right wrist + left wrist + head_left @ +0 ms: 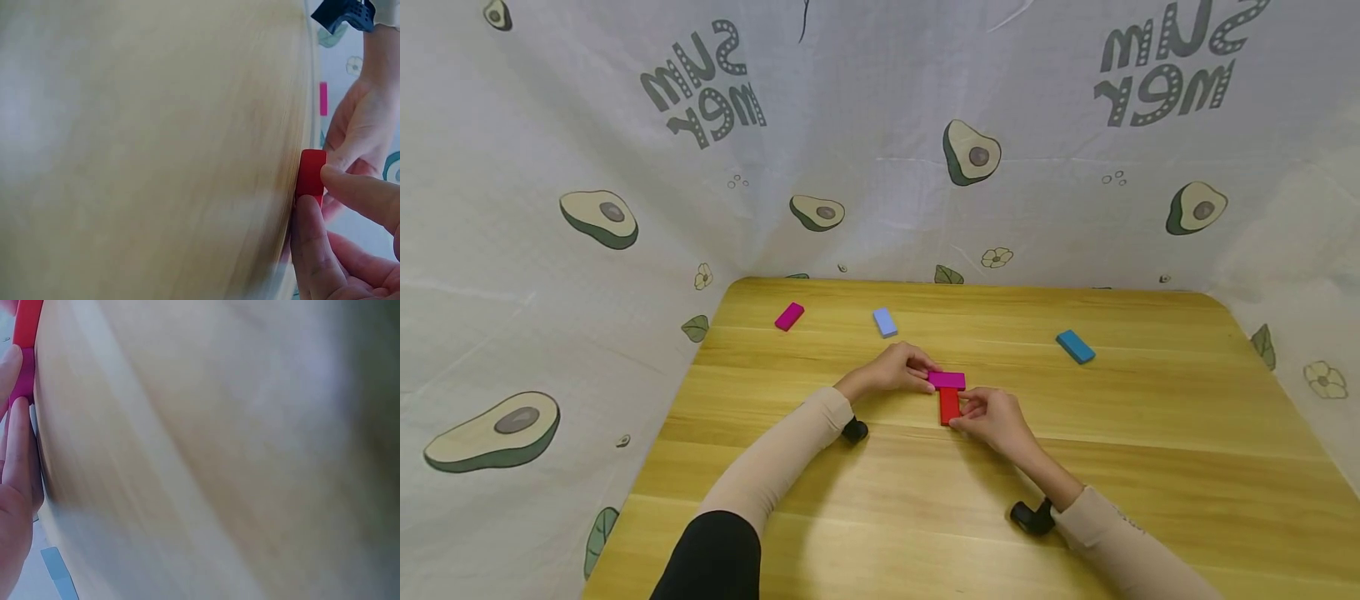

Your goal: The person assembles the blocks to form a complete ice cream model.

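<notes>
Avocado-printed white cloth (865, 108) surrounds a wooden table (925, 517).

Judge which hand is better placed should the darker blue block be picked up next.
Likely the right hand, nearer the darker blue block, though it grips the red block; the left hand, holding the adjoining magenta block, is farther.

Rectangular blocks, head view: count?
5: far magenta block, back left; light-blue block, right of it; blue block, farther right; near magenta block, in left hand; red block, in right hand. Others may be hidden.
</notes>
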Demonstrator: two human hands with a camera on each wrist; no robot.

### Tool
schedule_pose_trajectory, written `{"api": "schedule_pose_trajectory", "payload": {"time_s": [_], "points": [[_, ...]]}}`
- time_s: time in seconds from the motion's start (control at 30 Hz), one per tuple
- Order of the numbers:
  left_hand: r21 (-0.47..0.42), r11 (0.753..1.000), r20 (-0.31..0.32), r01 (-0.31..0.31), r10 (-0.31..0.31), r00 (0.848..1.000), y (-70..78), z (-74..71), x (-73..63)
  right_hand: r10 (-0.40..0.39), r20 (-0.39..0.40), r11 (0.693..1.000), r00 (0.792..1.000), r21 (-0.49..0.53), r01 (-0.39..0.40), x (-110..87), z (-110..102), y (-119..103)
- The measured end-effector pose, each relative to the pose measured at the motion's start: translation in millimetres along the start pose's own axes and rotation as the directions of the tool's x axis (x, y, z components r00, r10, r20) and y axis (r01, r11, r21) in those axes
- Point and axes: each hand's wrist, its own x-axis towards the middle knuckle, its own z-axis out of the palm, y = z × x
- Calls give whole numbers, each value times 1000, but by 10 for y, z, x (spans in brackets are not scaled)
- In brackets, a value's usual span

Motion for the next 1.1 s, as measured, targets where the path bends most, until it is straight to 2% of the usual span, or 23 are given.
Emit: {"api": "schedule_pose_trajectory", "payload": {"time_s": [0.2, 0.63, 0.9, 1.1], "points": [[27, 1000, 10, -12, 12, 1000, 3, -18, -9, -3, -2, 1000, 1000, 9, 3, 3, 6, 1], [13, 1000, 22, -8, 8, 1000, 4, -20, -18, 10, 9, 1000, 1000, 28, -10, 17, -23, 13], [22, 1000, 25, 2, -2, 1000, 9, -13, -11, 0, -18, 999, 1000, 36, 1, 115, -94, 87], [8, 1000, 39, -6, 6, 999, -5, -4, -7, 31, -2, 997, 1000, 64, -31, 183, -130, 94]]}}
